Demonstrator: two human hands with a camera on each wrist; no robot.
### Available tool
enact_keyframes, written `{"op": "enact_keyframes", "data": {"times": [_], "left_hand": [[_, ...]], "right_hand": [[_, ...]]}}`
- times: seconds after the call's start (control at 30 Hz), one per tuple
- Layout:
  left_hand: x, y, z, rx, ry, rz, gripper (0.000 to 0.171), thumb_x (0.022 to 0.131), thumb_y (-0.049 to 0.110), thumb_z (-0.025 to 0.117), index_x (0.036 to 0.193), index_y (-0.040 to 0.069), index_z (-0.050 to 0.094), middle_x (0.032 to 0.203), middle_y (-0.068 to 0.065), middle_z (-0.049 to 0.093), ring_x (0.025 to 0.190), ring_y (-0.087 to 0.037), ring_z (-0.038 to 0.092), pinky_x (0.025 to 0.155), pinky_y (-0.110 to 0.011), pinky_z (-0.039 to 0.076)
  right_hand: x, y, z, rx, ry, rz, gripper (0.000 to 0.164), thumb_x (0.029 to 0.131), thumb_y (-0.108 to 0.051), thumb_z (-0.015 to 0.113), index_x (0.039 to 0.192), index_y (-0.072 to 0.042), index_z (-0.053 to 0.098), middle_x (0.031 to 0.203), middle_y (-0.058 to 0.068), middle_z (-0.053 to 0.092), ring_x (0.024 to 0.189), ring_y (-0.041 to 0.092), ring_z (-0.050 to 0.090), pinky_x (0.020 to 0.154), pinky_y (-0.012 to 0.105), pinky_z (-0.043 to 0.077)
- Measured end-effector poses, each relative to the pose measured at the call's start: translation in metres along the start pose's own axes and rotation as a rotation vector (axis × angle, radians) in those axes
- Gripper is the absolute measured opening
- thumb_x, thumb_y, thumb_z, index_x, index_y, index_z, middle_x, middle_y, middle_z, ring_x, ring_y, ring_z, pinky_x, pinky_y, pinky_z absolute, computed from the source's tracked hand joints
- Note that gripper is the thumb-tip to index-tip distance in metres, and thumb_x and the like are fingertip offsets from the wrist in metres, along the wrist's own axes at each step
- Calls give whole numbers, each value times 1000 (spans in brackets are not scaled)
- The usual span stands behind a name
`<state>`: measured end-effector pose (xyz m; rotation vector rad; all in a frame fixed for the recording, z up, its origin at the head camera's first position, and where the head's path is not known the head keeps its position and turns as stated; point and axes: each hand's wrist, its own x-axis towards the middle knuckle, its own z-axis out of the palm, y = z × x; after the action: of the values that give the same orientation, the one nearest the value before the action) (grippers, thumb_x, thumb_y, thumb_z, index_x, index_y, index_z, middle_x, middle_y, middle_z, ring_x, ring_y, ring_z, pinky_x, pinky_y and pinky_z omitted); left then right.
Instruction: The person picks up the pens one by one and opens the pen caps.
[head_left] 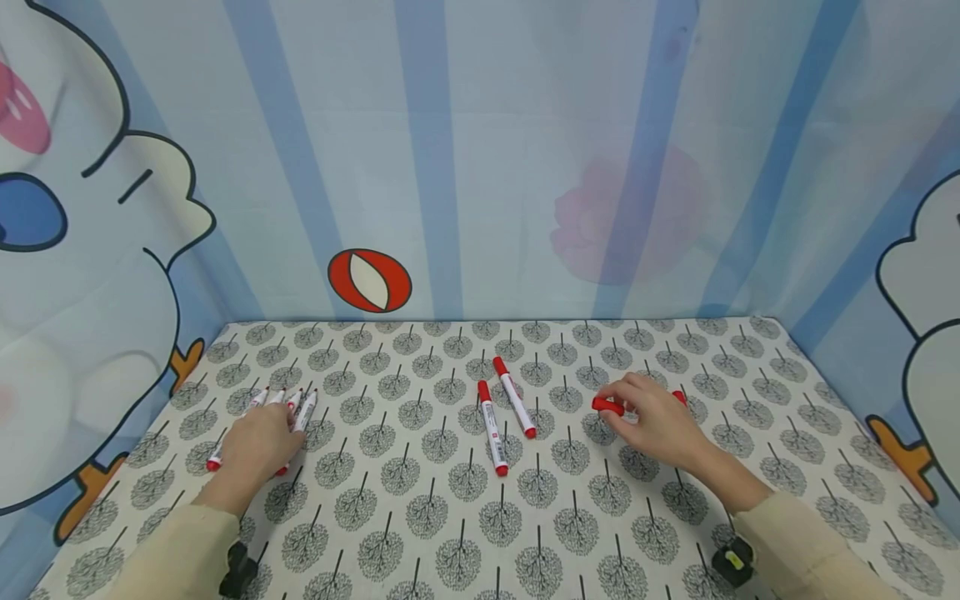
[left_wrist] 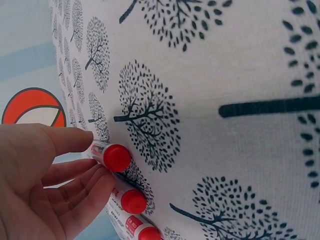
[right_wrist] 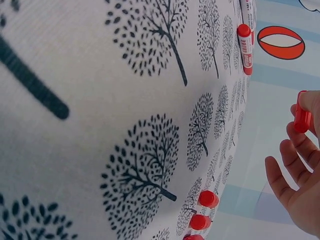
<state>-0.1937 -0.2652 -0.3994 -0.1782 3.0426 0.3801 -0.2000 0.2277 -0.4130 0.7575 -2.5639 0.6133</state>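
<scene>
At the left, several uncapped white markers [head_left: 306, 410] lie side by side, tips pointing away and red ends toward me. My left hand [head_left: 258, 437] is over them, thumb and fingers pinching one marker [left_wrist: 116, 157] near its red end; other red-ended markers [left_wrist: 134, 201] lie just below its fingers. My right hand [head_left: 652, 417], at the right, holds a red marker cap [head_left: 607, 406] between thumb and forefinger, above the cloth. In the right wrist view its other fingers are spread. A red end [head_left: 679, 397] shows behind this hand; the rest is hidden.
Two capped red markers, a nearer one [head_left: 491, 429] and a farther one [head_left: 516, 398], lie mid-table between the hands. Several red ends [right_wrist: 208, 198] appear low in the right wrist view. Tree-patterned cloth [head_left: 420, 517] covers the table; a printed curtain [head_left: 495, 167] stands behind.
</scene>
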Motion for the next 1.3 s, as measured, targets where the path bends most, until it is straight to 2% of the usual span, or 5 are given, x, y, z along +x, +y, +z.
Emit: {"op": "enact_keyframes", "data": {"times": [0.27,0.37,0.57,0.87,1.3], "left_hand": [[2,3,-3,3,31,8,20,82,15,58,65,10,49,55,-4,49,46,-16,46,40,-27,33],[2,6,-4,0,19,12,13,84,16,58,78,4,59,67,-11,58,46,-16,48,40,-28,36],[1,15,-8,-19,-10,25,30,87,19,56,109,-1,60,96,-22,64,42,-14,52,38,-28,40],[2,27,-1,-3,98,124,22,85,19,61,98,2,64,69,-5,61,47,-14,49,39,-27,38],[4,44,2,14,159,230,18,82,19,64,93,5,67,87,-11,66,64,-20,57,49,-32,46]], "right_hand": [[-1,-1,-3,0,-17,30,21,78,-12,70,99,-14,67,83,-7,57,73,10,52,57,21,42],[-1,0,-4,-1,-17,34,20,80,-11,69,99,-15,67,84,-6,57,73,9,53,58,21,43],[-1,1,-7,-18,-3,41,19,80,-10,68,98,-14,66,83,-4,58,72,11,53,58,21,43],[-1,5,-12,-44,-19,86,19,82,-13,67,100,-11,64,84,-2,62,68,8,52,56,20,43],[1,15,-23,-73,-39,148,21,82,-13,65,102,-8,64,81,0,61,66,11,52,52,21,42]]}}
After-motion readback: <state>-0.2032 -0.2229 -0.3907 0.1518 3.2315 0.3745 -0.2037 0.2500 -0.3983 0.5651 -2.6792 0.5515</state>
